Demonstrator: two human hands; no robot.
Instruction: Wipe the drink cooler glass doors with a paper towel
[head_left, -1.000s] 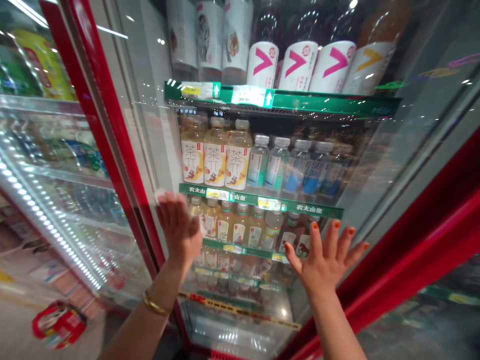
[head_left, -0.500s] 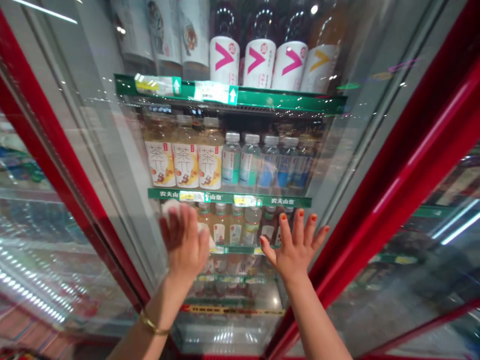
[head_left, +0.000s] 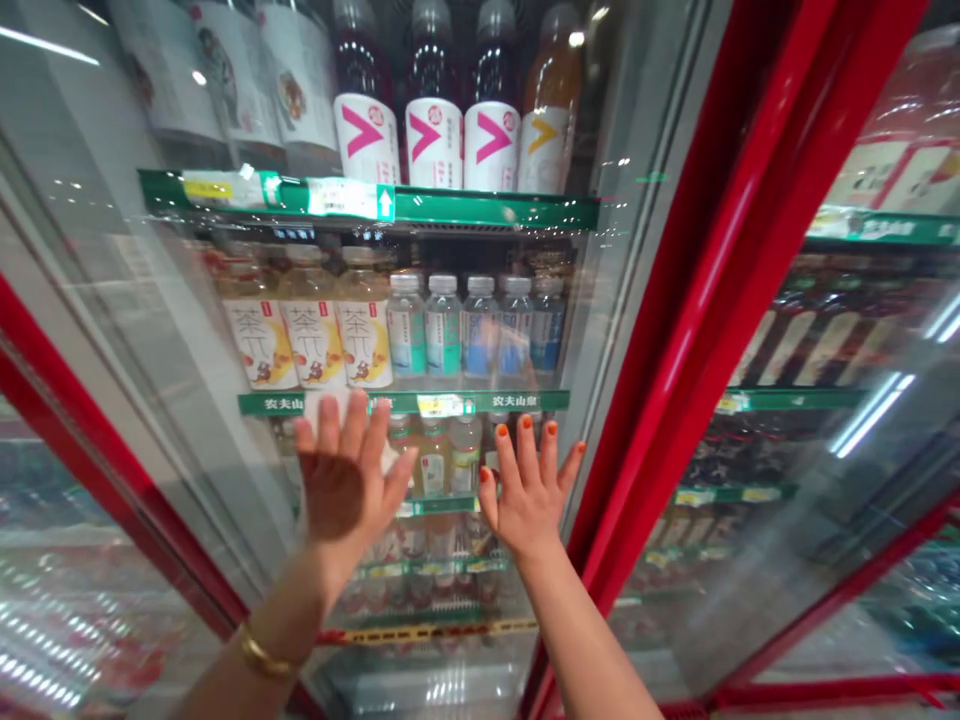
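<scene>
A white cloth (head_left: 389,456) is partly visible behind my left hand (head_left: 341,490), which presses it against the glass door (head_left: 457,240). Most of the cloth is hidden by the fingers and palm. A gold bracelet (head_left: 262,655) circles the left wrist. On the same pane, lower right of centre, my right hand (head_left: 529,500) rests with its fingers spread and orange nails showing, holding nothing. It lies close to the door's red frame (head_left: 660,400). Behind the glass stand tea bottles (head_left: 311,340) with white-and-yellow labels and small clear-topped bottles (head_left: 442,330).
Bottles with pink marks (head_left: 433,140) stand on the upper green-edged shelf (head_left: 487,207). Lower shelves hold more drinks. Another glazed cooler section with bottles (head_left: 817,335) is on the right. A red frame (head_left: 112,470) runs along the left. Reflections cover the glass.
The view has turned right, so the shelves appear further left and more of the right cooler shows. The left hand's fingers are more spread on the cloth; the right hand stays spread on the glass.
</scene>
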